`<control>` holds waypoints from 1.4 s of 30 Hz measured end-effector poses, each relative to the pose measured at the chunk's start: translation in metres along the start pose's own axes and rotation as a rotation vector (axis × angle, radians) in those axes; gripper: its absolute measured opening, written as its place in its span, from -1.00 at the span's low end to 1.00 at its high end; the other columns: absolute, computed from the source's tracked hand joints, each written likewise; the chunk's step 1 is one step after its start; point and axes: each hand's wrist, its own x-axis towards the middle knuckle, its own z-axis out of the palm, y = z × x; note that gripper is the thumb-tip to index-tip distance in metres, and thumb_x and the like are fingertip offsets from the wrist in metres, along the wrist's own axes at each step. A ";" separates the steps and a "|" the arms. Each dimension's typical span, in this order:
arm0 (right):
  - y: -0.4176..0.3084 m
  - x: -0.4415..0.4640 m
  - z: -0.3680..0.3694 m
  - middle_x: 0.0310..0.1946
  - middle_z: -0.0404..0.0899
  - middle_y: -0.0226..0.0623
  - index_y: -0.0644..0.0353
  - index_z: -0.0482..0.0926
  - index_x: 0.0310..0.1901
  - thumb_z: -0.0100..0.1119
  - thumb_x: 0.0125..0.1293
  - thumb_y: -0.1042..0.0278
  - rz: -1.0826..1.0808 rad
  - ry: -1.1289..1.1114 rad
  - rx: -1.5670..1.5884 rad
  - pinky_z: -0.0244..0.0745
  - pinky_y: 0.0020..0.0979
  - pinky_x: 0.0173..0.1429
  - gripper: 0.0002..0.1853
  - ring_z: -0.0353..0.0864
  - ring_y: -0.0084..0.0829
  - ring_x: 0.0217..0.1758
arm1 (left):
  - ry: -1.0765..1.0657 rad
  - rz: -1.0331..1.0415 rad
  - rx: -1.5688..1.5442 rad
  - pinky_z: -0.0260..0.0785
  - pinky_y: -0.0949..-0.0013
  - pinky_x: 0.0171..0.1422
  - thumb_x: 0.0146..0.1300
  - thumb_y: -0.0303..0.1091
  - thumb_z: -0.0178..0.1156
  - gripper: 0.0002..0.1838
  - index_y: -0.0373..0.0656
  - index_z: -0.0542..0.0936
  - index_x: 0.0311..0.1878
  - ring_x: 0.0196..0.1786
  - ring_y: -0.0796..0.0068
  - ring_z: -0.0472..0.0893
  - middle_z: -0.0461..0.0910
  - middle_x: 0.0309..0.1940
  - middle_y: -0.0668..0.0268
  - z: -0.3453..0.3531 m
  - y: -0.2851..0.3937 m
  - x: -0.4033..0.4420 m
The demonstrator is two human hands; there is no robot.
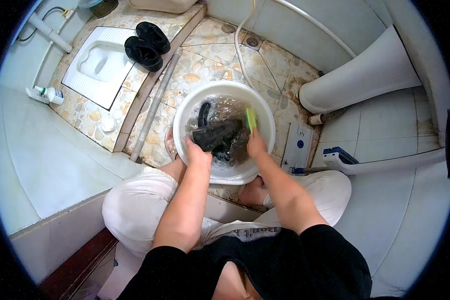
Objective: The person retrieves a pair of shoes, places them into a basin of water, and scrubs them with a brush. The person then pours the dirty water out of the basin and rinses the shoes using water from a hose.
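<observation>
A white round basin [182,115] of murky, sudsy water stands on the floor between my feet. My left hand [199,154] is closed at the near left side of a soaked black item, apparently a shoe [217,134], in the water. A curved dark piece [203,114] shows above the water behind it; I cannot tell whether it is part of the same item. My right hand [256,144] grips a yellow-green scrub brush [250,118], held at the basin's right side, apart from the black item.
Black fuzzy slippers [147,46] sit beside the squat toilet [97,62] on a raised tiled step. A grey corrugated hose [157,102] runs along the step. At right are a white pedestal [360,75] and a blue-and-white long-handled cleaning tool [342,159]. A white hose [240,55] lies behind the basin.
</observation>
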 end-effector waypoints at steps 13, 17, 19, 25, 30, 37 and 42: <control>-0.033 -0.055 -0.003 -0.47 0.46 0.10 -0.14 0.18 0.14 -0.18 0.21 0.24 -0.317 -0.113 -0.070 0.34 -0.12 -0.32 -0.58 0.46 0.02 -0.45 | 0.033 -0.065 -0.114 0.43 0.17 -0.22 0.27 -0.27 -0.36 -0.67 -0.17 0.39 -0.11 -0.21 0.31 0.52 0.46 -0.18 0.25 -0.015 -0.005 0.043; -0.049 -0.048 -0.004 -0.52 0.44 0.13 0.02 0.18 0.13 -0.22 0.22 0.23 -0.350 -0.180 0.034 0.34 -0.13 -0.33 -0.58 0.44 0.03 -0.47 | 0.151 -0.018 -0.029 0.38 0.11 -0.16 0.16 -0.43 -0.35 -0.67 -0.16 0.40 -0.10 -0.18 0.27 0.48 0.44 -0.18 0.22 -0.015 -0.007 0.049; -0.065 -0.080 -0.009 -0.56 0.43 0.12 0.04 0.16 0.15 -0.22 0.22 0.22 -0.525 -0.276 0.001 0.34 -0.13 -0.31 -0.56 0.45 0.00 -0.47 | 0.181 0.007 -0.026 0.32 0.10 -0.07 0.16 -0.40 -0.32 -0.67 -0.15 0.39 -0.09 -0.13 0.25 0.44 0.43 -0.17 0.21 -0.013 -0.001 0.038; -0.037 -0.031 -0.011 -0.47 0.45 0.02 -0.22 0.19 0.13 -0.24 0.22 0.14 -0.305 -0.134 -0.153 0.33 -0.12 -0.27 -0.60 0.46 -0.02 -0.40 | 0.213 -0.087 0.129 0.26 -0.08 -0.08 0.14 -0.44 -0.39 -0.61 -0.10 0.38 -0.03 -0.05 0.23 0.39 0.38 -0.06 0.23 -0.024 -0.004 0.042; -0.006 0.012 -0.030 -0.35 0.47 0.06 0.03 0.20 0.10 -0.29 0.22 0.21 -0.141 -0.127 -0.181 0.34 -0.11 -0.17 -0.61 0.46 0.01 -0.25 | 0.064 -0.110 -0.062 0.33 -0.01 -0.12 0.14 -0.47 -0.39 -0.61 -0.12 0.37 -0.03 -0.11 0.22 0.42 0.39 -0.08 0.23 -0.024 0.003 0.050; 0.001 -0.014 0.008 -0.32 0.47 0.05 0.13 0.25 0.06 -0.28 0.24 0.23 0.238 -0.235 0.423 0.33 -0.18 -0.12 -0.63 0.47 -0.06 -0.23 | 0.176 -0.031 0.088 0.42 0.11 -0.19 0.16 -0.46 -0.36 -0.65 -0.20 0.38 -0.06 -0.19 0.23 0.48 0.42 -0.13 0.19 -0.018 0.000 0.034; 0.004 -0.046 0.007 -0.23 0.46 -0.02 0.09 0.27 0.08 -0.20 0.23 0.21 -0.234 -0.093 0.597 0.35 -0.34 -0.09 -0.62 0.49 -0.20 -0.21 | 0.048 -0.045 -0.160 0.39 0.14 -0.16 0.19 -0.41 -0.31 -0.68 -0.21 0.39 -0.09 -0.21 0.26 0.48 0.44 -0.18 0.21 -0.016 -0.006 0.042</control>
